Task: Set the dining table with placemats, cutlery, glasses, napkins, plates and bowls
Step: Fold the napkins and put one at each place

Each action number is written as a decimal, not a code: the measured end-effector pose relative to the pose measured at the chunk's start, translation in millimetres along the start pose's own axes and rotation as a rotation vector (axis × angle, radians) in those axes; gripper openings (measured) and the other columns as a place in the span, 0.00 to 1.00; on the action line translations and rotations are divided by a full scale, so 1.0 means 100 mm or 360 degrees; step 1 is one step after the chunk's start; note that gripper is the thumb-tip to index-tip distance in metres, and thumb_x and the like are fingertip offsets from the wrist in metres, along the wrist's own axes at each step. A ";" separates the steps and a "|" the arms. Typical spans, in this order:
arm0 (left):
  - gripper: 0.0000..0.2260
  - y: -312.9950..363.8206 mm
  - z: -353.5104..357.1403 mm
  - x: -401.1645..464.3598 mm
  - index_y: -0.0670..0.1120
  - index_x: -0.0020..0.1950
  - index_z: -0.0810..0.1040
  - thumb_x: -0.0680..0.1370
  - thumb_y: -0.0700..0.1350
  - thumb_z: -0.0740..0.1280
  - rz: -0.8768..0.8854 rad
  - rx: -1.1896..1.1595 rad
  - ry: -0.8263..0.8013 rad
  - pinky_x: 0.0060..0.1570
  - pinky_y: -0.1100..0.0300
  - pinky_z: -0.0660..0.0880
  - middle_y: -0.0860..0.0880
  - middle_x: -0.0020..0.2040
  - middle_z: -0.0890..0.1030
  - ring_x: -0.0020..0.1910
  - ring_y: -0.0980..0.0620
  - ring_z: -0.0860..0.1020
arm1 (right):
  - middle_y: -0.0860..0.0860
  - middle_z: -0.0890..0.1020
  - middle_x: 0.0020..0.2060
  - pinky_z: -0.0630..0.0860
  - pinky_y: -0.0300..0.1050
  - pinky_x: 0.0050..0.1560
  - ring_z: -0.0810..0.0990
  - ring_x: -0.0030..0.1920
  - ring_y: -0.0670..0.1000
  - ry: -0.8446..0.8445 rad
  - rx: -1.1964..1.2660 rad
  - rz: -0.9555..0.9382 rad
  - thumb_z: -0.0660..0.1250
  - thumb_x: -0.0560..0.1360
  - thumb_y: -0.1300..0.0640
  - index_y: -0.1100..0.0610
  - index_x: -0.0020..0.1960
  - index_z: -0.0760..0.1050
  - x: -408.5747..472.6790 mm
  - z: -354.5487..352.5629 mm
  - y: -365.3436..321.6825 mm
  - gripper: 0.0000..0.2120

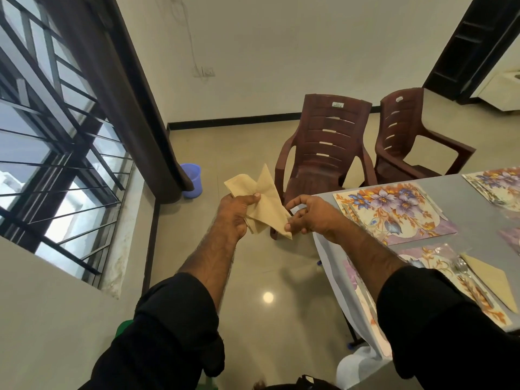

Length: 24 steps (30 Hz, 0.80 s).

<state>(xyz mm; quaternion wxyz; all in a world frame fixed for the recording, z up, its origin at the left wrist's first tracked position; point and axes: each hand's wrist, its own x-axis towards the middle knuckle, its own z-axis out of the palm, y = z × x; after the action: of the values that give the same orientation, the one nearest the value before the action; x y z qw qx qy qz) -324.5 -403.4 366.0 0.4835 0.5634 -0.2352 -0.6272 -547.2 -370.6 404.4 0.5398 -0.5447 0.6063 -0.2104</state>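
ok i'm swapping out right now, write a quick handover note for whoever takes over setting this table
Left hand: grips a bunch of beige napkins, held off the table's corner.
Right hand: pinches the corner of one napkin, pulling it from the bunch.
Table: floral placemats are down; the near placemat has a spoon and folded napkin.
Middle placemat has no napkin.
Left: remaining napkins; no plates, bowls or glasses in view.

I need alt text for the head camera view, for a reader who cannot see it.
A person's left hand holds beige napkins over the floor while the right hand pinches one corner. On the table to the right lie floral placemats; the nearest has a spoon and a folded napkin.
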 end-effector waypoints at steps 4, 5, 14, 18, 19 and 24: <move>0.16 0.04 0.08 0.11 0.47 0.56 0.81 0.73 0.38 0.81 0.0002 -0.0017 -0.0015 0.58 0.32 0.81 0.42 0.58 0.86 0.57 0.38 0.84 | 0.53 0.86 0.51 0.79 0.39 0.40 0.87 0.49 0.55 -0.0033 -0.0018 -0.0064 0.82 0.70 0.59 0.52 0.60 0.77 0.08 -0.08 -0.03 0.22; 0.16 0.06 0.11 0.13 0.46 0.57 0.81 0.73 0.38 0.80 -0.0004 -0.0001 -0.0042 0.56 0.31 0.81 0.41 0.58 0.86 0.57 0.37 0.84 | 0.51 0.86 0.49 0.79 0.39 0.40 0.87 0.46 0.52 0.0041 0.0023 -0.0109 0.81 0.72 0.58 0.54 0.60 0.78 0.13 -0.10 -0.05 0.20; 0.33 0.24 0.52 0.59 0.42 0.67 0.81 0.64 0.43 0.85 0.0071 0.0515 -0.0424 0.63 0.34 0.79 0.41 0.60 0.86 0.62 0.37 0.83 | 0.58 0.87 0.44 0.84 0.50 0.45 0.83 0.40 0.53 0.0206 0.0226 -0.0215 0.80 0.73 0.55 0.60 0.48 0.86 0.98 -0.63 -0.28 0.10; 0.25 0.49 0.74 0.98 0.39 0.65 0.81 0.70 0.36 0.82 0.0134 0.0607 -0.0363 0.65 0.37 0.79 0.41 0.59 0.86 0.61 0.38 0.83 | 0.60 0.84 0.39 0.82 0.56 0.45 0.80 0.37 0.53 0.0229 0.0412 -0.0202 0.79 0.74 0.51 0.64 0.49 0.85 1.42 -0.91 -0.39 0.15; 0.24 0.55 0.80 1.06 0.39 0.65 0.82 0.70 0.36 0.82 0.0143 0.0644 -0.0371 0.65 0.39 0.79 0.41 0.59 0.86 0.61 0.39 0.83 | 0.55 0.83 0.36 0.79 0.51 0.41 0.79 0.33 0.48 0.0241 0.0458 -0.0195 0.78 0.75 0.50 0.64 0.50 0.85 1.52 -0.97 -0.43 0.16; 0.26 0.81 1.11 1.42 0.41 0.66 0.81 0.70 0.37 0.82 0.0152 0.0803 -0.0406 0.65 0.45 0.79 0.44 0.60 0.86 0.62 0.42 0.82 | 0.52 0.85 0.38 0.77 0.42 0.38 0.81 0.35 0.47 0.0220 0.0756 -0.0154 0.75 0.78 0.50 0.61 0.52 0.87 1.90 -1.24 -0.54 0.13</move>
<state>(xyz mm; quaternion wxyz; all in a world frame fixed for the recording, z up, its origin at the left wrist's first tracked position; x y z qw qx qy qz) -386.3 -588.9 394.6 0.3236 0.5707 -0.4692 -0.5912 -600.3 -597.4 410.1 0.5991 -0.4153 0.5487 -0.4093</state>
